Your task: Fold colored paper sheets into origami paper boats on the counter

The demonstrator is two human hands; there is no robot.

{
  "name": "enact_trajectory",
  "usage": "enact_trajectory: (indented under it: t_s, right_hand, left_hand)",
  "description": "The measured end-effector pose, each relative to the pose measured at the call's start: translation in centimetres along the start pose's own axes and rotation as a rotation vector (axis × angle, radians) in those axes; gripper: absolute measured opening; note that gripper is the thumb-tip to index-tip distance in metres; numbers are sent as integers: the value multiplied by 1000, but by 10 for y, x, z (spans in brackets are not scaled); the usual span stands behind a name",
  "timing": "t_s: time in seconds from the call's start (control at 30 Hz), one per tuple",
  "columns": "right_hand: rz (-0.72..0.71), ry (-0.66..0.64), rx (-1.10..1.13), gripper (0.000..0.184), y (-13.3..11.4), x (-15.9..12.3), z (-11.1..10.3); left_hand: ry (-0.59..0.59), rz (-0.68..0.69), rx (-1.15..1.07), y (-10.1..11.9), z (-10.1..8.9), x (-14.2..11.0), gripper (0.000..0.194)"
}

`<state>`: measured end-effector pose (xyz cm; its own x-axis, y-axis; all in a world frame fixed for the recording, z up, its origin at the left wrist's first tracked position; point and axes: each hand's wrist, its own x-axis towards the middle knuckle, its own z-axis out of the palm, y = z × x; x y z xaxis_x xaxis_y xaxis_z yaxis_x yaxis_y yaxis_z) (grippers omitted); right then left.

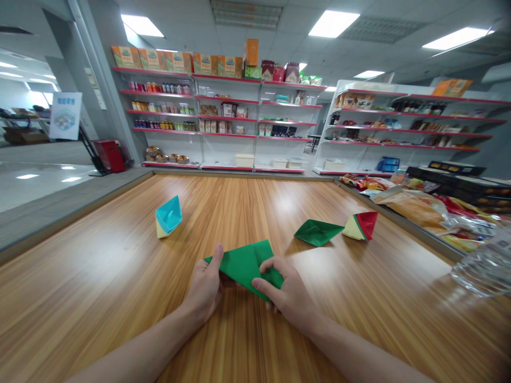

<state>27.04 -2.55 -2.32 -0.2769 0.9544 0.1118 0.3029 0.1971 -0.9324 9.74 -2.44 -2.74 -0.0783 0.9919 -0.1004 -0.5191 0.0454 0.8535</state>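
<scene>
A folded piece of green paper (244, 264) is held between both hands, just above the wooden table. My left hand (204, 287) pinches its left corner, thumb on top and fingers hidden beneath. On the right side, my right hand (290, 291) grips the paper with thumb and index finger on its face; the other fingers are partly hidden underneath. Farther off to the right lie a dark green folded paper boat (318, 232) and a red, green and cream paper boat (362, 225), close together. To the left stands a blue and cream paper boat (168, 217).
The wooden table (120, 298) has a raised edge. A clear plastic bottle (485, 266) lies at the right, near snack packets (419, 210) and dark boxes (459, 183). Shelves of goods (227, 114) stand behind, with a sign (65, 117) at the left.
</scene>
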Motion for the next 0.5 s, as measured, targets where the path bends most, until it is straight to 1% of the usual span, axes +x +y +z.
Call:
enact_trajectory:
  t_s: [0.07, 0.13, 0.17, 0.2, 0.23, 0.3, 0.33, 0.4, 0.5]
  right_hand:
    - [95, -2, 161, 46, 1, 1, 1]
    - [119, 17, 261, 61, 0, 2, 0]
    - [127, 7, 288, 65, -1, 3, -1]
    - [142, -29, 300, 65, -2, 4, -3]
    - [158, -88, 303, 60, -3, 5, -5]
    - [172, -214, 291, 45, -4, 6, -9]
    - [165, -258, 283, 40, -4, 6, -10]
    - [133, -271, 275, 37, -3, 6, -11]
    - [100, -205, 256, 34, 0, 5, -9]
  left_hand:
    - [17, 3, -36, 2, 1, 1, 40]
    - [23, -6, -50, 3, 1, 1, 40]
    - [26, -11, -53, 3, 0, 1, 40]
    - [31, -13, -57, 3, 0, 1, 40]
    - [35, -13, -60, 3, 0, 1, 41]
    - [38, -9, -66, 3, -1, 0, 40]
    - [35, -11, -63, 3, -1, 0, 40]
    - [11, -26, -51, 3, -2, 1, 38]
    - [-41, -33, -57, 2, -2, 2, 31]
